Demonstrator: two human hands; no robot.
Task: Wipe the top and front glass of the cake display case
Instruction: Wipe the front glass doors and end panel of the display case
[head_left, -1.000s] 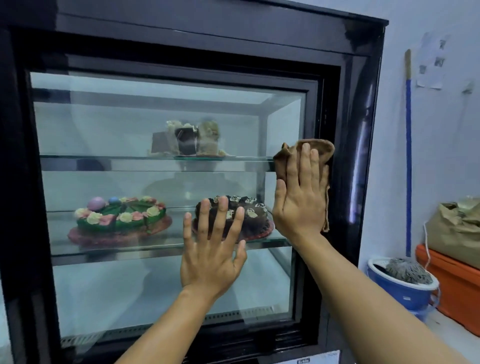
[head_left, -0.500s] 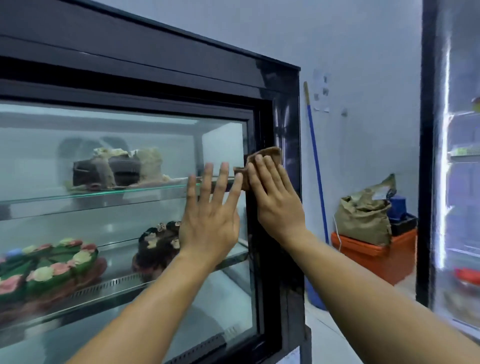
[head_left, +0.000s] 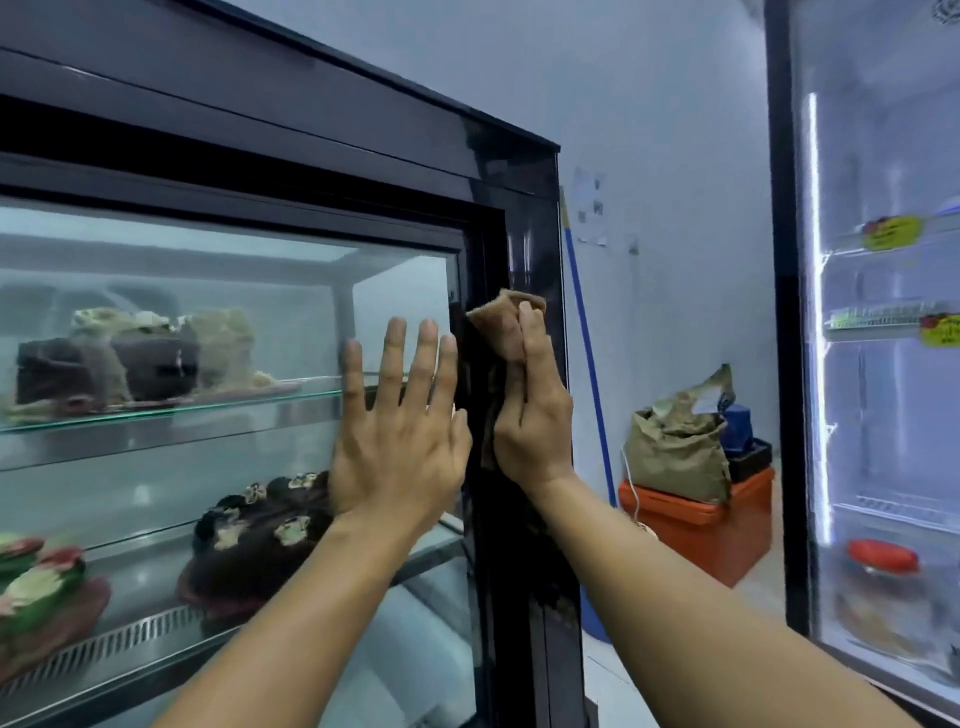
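Nearest in, two bare forearms reach up from 6 o'clock. The left hand (head_left: 395, 431) lies flat on the smooth, upright front glass (head_left: 208, 312), fingers straight, spread and pointing to 12 o'clock, gripping nothing. Just at its 3 o'clock, the right hand (head_left: 530, 415) presses a soft, crumpled brown cloth (head_left: 501, 325) with straight fingers against the glossy black display case frame (head_left: 524, 597). The cloth's long axis runs up the vertical post, its bunched peak poking out at 12 o'clock above the fingertips. Behind the pane, at 7 o'clock of the left hand, a round dark chocolate cake (head_left: 260, 540) sits on a glass shelf. Farther off at 3 o'clock stands a boxy orange plastic cooler (head_left: 701, 525) with a wrinkled tan bag (head_left: 675, 452) on top.
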